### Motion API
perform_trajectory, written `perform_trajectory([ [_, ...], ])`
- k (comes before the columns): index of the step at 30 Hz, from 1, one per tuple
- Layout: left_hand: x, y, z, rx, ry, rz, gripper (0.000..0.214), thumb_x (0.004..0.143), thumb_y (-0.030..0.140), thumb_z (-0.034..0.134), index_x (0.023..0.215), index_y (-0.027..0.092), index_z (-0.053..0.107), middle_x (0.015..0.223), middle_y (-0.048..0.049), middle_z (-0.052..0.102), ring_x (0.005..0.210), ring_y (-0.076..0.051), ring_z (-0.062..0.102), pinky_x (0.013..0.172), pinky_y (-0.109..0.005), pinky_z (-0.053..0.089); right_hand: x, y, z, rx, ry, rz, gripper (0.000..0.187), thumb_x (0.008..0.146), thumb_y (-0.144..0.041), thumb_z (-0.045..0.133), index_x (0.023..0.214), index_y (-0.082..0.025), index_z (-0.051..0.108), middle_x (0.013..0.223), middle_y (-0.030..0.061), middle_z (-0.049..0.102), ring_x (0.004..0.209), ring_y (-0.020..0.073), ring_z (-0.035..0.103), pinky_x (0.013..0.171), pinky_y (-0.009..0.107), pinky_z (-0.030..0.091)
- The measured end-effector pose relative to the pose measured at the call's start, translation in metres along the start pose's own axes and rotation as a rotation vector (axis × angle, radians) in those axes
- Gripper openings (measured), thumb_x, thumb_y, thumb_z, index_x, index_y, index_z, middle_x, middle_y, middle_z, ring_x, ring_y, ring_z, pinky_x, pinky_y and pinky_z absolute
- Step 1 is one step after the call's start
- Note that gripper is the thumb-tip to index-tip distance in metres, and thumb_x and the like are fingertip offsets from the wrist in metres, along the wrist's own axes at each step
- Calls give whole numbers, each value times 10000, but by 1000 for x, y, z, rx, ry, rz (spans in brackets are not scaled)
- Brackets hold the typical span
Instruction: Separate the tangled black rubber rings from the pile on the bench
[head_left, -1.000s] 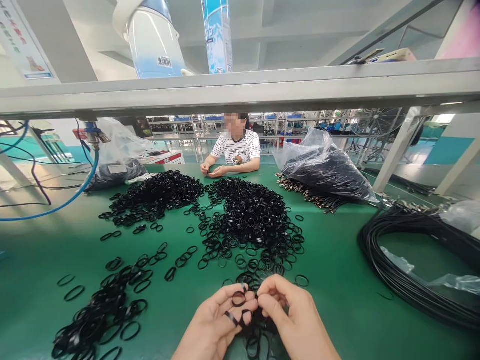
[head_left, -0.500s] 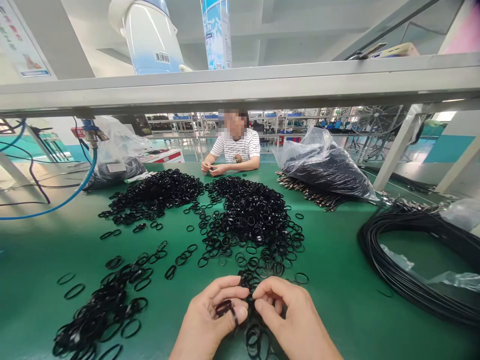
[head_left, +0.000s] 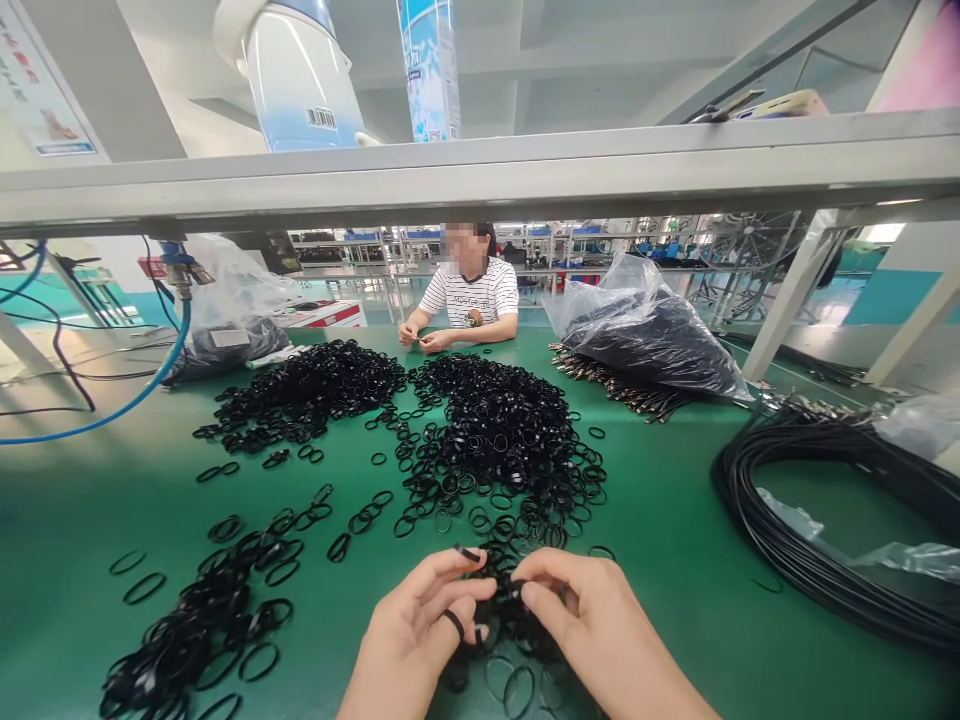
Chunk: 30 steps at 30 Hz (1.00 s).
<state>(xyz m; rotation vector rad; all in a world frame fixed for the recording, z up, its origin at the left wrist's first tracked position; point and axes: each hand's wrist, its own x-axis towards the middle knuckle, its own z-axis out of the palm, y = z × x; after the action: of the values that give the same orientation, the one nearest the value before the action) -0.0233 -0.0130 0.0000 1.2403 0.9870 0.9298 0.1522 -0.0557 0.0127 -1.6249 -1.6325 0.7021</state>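
My left hand (head_left: pixel 420 630) and my right hand (head_left: pixel 592 630) meet at the near edge of the green table (head_left: pixel 675 520), fingertips pinched on a tangle of small black rubber rings (head_left: pixel 499 595). One ring sits around a left finger and another stands up off the left fingertips. More loose rings lie under and just beyond both hands. A big heap of the same rings (head_left: pixel 502 425) spreads across the middle of the table, a second heap (head_left: pixel 315 385) lies to its left, and a flatter pile (head_left: pixel 195 630) lies at the near left.
A person in a striped shirt (head_left: pixel 471 295) sits across the table handling rings. A plastic bag of black parts (head_left: pixel 652 335) lies at the far right, a coil of black cable (head_left: pixel 817 520) at the right, another bag (head_left: pixel 232 320) and a blue hose (head_left: pixel 127 400) at the left. A metal shelf (head_left: pixel 480 175) spans overhead.
Both hands have kept working the same clump of rings, fingers shifting. The ring held up between the fingertips a second ago is now down in the clump; the view tilted slightly.
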Motion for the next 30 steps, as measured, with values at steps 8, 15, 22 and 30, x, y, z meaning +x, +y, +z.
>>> perform_trajectory([
  [8, -3, 5, 2, 496, 96, 185, 83, 744, 290, 634, 792, 269, 698, 1066, -56, 671, 1040, -292, 555, 891, -370, 406, 9, 9, -4, 93, 211, -15, 157, 775, -152, 577, 718, -254, 683, 834, -41, 662, 695, 138, 574, 614, 234, 398],
  [15, -9, -1, 6, 795, 75, 328, 140, 757, 259, 535, 625, 256, 581, 1062, -32, 626, 1080, -294, 486, 873, -477, 384, 16, 26, -2, 305, 191, 123, 145, 841, -334, 511, 872, -235, 612, 641, -31, 613, 603, 157, 553, 581, 254, 421],
  [22, -7, 4, -4, 611, -4, 405, 208, 695, 81, 383, 621, 248, 484, 775, 10, 607, 818, -194, 547, 738, -300, 434, 18, 32, -7, 110, 262, 130, 99, 822, -272, 492, 777, -235, 572, 670, -42, 514, 607, 141, 468, 583, 251, 369],
  [30, -5, 3, -5, 640, -96, 377, 363, 851, 331, 346, 668, 296, 657, 987, 1, 694, 1004, -266, 496, 861, -428, 403, 17, 27, -5, 54, 150, 120, 137, 833, -296, 502, 831, -235, 625, 688, -31, 615, 622, 155, 521, 595, 262, 375],
])
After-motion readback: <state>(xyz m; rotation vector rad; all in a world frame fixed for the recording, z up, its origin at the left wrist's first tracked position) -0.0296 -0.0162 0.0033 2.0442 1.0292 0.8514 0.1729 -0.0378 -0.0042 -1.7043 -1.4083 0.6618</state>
